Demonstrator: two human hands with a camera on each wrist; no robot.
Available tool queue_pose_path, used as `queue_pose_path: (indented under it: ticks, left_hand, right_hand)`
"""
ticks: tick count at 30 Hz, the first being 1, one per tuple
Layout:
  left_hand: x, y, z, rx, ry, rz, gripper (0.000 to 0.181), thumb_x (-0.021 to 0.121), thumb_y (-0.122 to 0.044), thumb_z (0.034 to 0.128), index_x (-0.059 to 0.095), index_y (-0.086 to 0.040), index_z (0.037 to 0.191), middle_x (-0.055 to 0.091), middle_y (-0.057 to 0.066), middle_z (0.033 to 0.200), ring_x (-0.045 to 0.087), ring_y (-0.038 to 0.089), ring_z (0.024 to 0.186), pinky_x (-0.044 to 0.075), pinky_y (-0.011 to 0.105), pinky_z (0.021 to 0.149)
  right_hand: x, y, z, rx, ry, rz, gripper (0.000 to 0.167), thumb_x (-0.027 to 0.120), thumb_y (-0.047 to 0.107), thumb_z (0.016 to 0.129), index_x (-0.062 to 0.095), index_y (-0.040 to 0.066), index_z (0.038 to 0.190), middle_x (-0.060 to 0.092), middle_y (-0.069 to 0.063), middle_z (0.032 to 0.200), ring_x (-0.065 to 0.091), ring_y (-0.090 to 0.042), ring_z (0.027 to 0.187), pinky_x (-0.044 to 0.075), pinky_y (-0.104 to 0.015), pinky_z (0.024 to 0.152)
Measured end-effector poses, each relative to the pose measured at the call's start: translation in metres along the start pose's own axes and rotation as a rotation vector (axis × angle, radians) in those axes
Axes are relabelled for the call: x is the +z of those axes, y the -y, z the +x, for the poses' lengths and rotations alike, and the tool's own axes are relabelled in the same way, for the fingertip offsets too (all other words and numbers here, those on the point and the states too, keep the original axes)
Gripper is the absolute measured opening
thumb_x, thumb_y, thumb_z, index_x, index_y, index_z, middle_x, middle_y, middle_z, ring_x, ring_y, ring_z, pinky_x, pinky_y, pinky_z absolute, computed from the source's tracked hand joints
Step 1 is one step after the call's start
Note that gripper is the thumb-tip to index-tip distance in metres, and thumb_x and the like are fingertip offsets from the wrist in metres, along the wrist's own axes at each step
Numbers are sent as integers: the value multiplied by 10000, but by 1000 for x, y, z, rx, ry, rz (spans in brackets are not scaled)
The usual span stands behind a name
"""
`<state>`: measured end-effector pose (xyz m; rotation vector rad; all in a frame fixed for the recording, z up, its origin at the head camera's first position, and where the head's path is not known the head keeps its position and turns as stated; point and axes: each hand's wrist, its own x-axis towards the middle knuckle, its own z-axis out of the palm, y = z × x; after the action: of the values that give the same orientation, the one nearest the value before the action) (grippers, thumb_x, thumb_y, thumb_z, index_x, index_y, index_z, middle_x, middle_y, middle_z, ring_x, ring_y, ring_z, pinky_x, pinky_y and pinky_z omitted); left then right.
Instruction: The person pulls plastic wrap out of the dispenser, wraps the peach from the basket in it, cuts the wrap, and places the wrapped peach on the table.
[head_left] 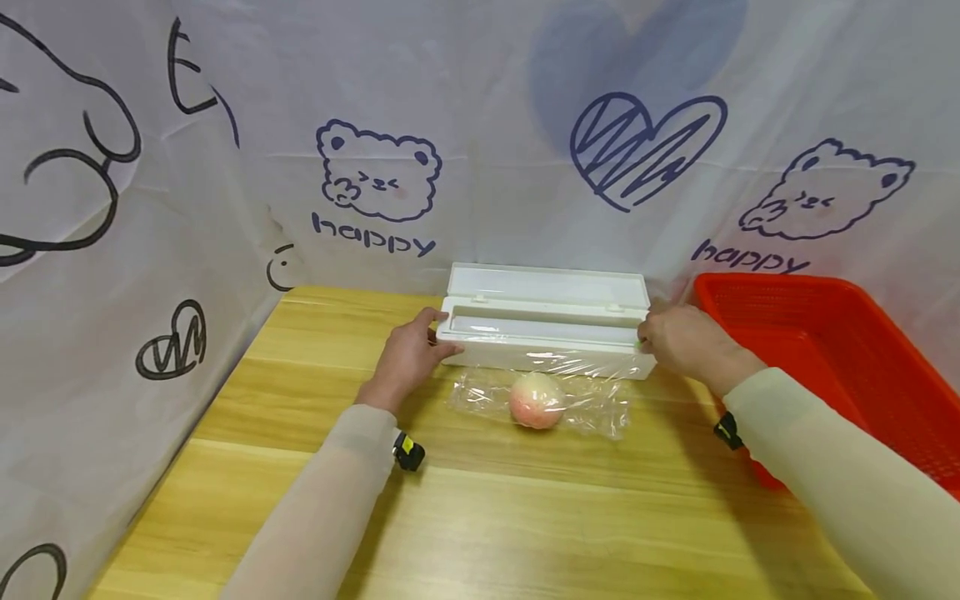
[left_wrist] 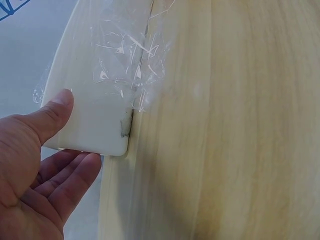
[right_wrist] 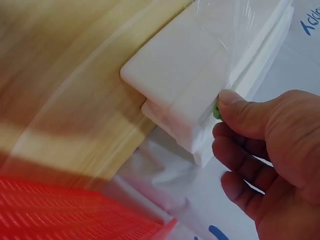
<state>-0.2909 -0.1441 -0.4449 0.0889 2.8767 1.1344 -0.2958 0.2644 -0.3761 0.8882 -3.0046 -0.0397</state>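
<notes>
A long white cling film dispenser box [head_left: 487, 357] stands near the back of the table with its lid raised, a white roll [head_left: 547, 329] inside. My left hand [head_left: 405, 354] grips its left end, thumb on the front face and fingers against the end in the left wrist view. At the right end, my right hand [head_left: 686, 342] pinches a small green piece [right_wrist: 216, 111] between thumb and index finger. Clear film [head_left: 603, 408] hangs over the front onto the table. A pink and cream peach [head_left: 537, 402] sits amid this film; whether over or under it, I cannot tell.
A red plastic basket [head_left: 780, 283] stands at the right, close to my right forearm. Behind the table hangs a white cloth [head_left: 510, 200] with bear and heart drawings. Bare wood [head_left: 525, 525] lies in front of the peach.
</notes>
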Motion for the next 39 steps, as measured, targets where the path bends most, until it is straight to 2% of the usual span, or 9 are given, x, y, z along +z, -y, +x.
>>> queue_pose_path:
  ticks: [5,16,20,22,25,29,34,37,39]
  left_hand:
    - [1,-1,-1,-11,0,-2,620,786,-341,965,511,-178,1496,723,130,1213,680,265,1026,596,411,886]
    - [-1,0,1,15,0,-15,627,798,-340,956,516,-169,1489,733,145,1203,699,288,1061,594,445,913]
    - [-2,1,1,12,10,-28,627,800,-328,958,511,-173,1492,724,146,1199,693,289,1035,599,425,871]
    - [-2,1,1,13,13,-30,625,800,-320,959,510,-173,1492,719,147,1196,686,288,1022,595,419,860]
    - [-2,1,1,24,17,-28,627,796,-318,962,505,-168,1497,718,152,1192,683,290,1008,591,413,847]
    - [-2,1,0,32,18,-26,635,798,-330,959,503,-167,1497,718,154,1180,683,291,990,590,408,832]
    - [-2,1,0,23,28,-40,637,786,-336,969,493,-183,1514,700,155,1219,678,295,1021,596,412,842]
    - [-4,1,-1,16,38,-56,640,773,-322,981,480,-185,1534,680,157,1288,672,305,1095,602,427,888]
    - [-4,1,-2,15,42,-60,645,766,-318,987,472,-184,1545,666,158,1332,665,314,1146,601,439,918]
  right_hand:
    - [-2,-2,-1,-18,35,-14,40,787,60,881,781,97,865,677,-24,742,572,-224,635,590,-419,679]
    - [-4,-13,-7,25,94,121,189,653,0,935,715,135,819,566,-2,726,544,-220,667,511,-361,665]
    - [-7,-4,-6,56,68,74,117,643,14,926,705,77,850,578,-50,756,574,-258,662,557,-416,672]
    - [-9,6,-6,55,-1,11,63,637,11,907,698,23,897,607,-101,782,605,-292,667,588,-461,674]
    - [-8,33,-6,19,-174,-46,146,643,33,906,703,-27,1024,699,-170,924,686,-357,792,607,-509,777]
    - [6,84,-6,-92,-358,-23,248,623,92,920,720,16,1135,751,-150,1115,688,-367,1037,546,-511,921]
    - [39,136,-13,-221,-329,-5,403,669,394,979,679,69,1217,700,-112,1197,634,-338,1104,525,-495,938]
    - [55,148,-16,-211,-261,4,701,805,556,868,594,69,1325,625,-113,1279,594,-337,1145,533,-495,958]
    - [62,148,-15,-194,-234,7,851,885,548,792,531,49,1384,572,-132,1325,572,-345,1165,536,-493,989]
